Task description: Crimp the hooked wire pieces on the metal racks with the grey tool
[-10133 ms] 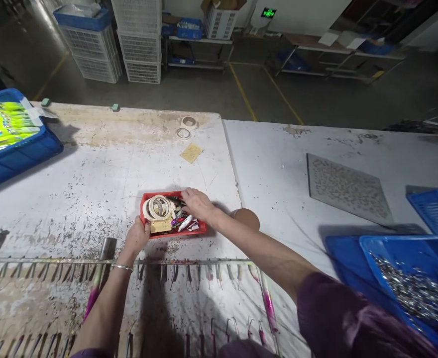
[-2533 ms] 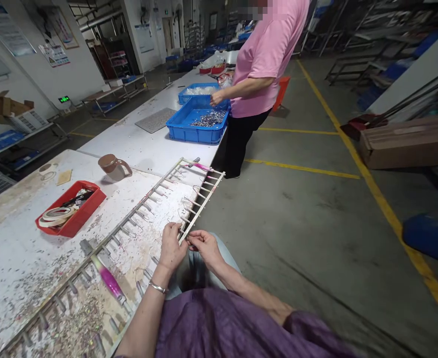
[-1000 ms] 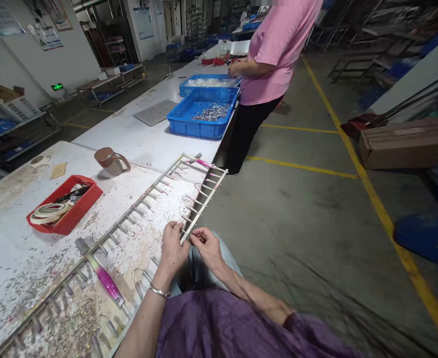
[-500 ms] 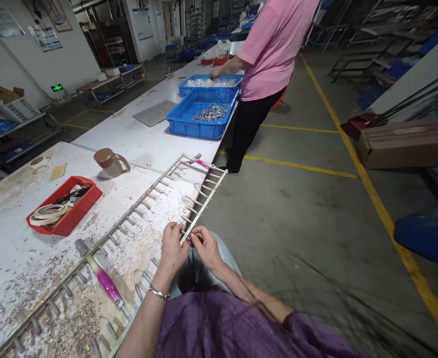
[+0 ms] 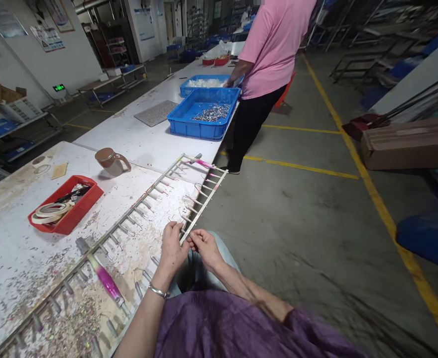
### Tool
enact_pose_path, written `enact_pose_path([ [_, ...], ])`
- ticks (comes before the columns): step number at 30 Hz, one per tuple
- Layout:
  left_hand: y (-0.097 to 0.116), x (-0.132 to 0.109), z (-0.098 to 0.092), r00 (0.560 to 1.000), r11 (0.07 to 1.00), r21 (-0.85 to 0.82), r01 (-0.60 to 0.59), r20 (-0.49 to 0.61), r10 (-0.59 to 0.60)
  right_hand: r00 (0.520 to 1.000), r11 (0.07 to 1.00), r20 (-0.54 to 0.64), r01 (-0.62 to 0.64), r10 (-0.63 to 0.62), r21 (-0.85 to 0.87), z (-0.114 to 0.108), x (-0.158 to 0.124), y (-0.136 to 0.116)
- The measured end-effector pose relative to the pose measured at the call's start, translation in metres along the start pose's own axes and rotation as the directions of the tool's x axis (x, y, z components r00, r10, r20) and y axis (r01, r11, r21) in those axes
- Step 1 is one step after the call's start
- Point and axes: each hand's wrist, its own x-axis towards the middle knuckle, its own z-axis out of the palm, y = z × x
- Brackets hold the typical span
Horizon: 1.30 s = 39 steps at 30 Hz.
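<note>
A long, ladder-like rack (image 5: 136, 204) lies across the table's front edge, with short grey pegs along its two rails. Thin curved hooks hang from several pegs. My left hand (image 5: 174, 246), with a silver bangle at the wrist, is closed over the near rail, its fingers curled around it. Just beyond that rail, my right hand (image 5: 204, 247) pinches thumb and fingers together close to the left thumb; what they hold is too small to make out. A pink-and-white handle-like bar (image 5: 106, 281) crosses the rack at left, and a similar pink bar (image 5: 204, 163) spans its far end.
A red bin (image 5: 67, 226) holds tape rolls and tools, near a brown mug (image 5: 110, 161). Farther along are a grey mat (image 5: 156, 113), a blue tray (image 5: 196, 130) of small shiny pieces and another blue basket (image 5: 187, 89). A person in a pink shirt (image 5: 274, 49) stands beside the table.
My right hand's fingers have shifted slightly at the rail; my left hand and the rack stay put. The person in pink has drawn an arm back toward the near side of the far basket.
</note>
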Motion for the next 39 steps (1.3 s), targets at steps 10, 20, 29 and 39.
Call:
enact_pose_path([
  [10,-0.002,0.001,0.0,1.0,1.0,-0.01,-0.003,0.005,0.003,0.998,0.994,-0.027,0.046,-0.049,-0.099,0.003,-0.002,0.003],
  [20,0.0,0.0,-0.001,1.0,1.0,0.004,-0.003,-0.011,0.003,0.964,0.905,-0.017,0.243,-0.266,-0.349,-0.006,-0.005,0.006],
  [29,0.002,0.001,-0.004,1.0,1.0,-0.001,-0.008,-0.004,0.008,0.852,0.649,0.093,0.459,-0.515,-0.607,-0.013,-0.005,0.01],
  [39,0.003,0.002,-0.005,1.0,1.0,-0.001,-0.012,-0.002,0.012,0.807,0.516,0.212,0.529,-0.551,-0.673,-0.015,0.001,0.018],
])
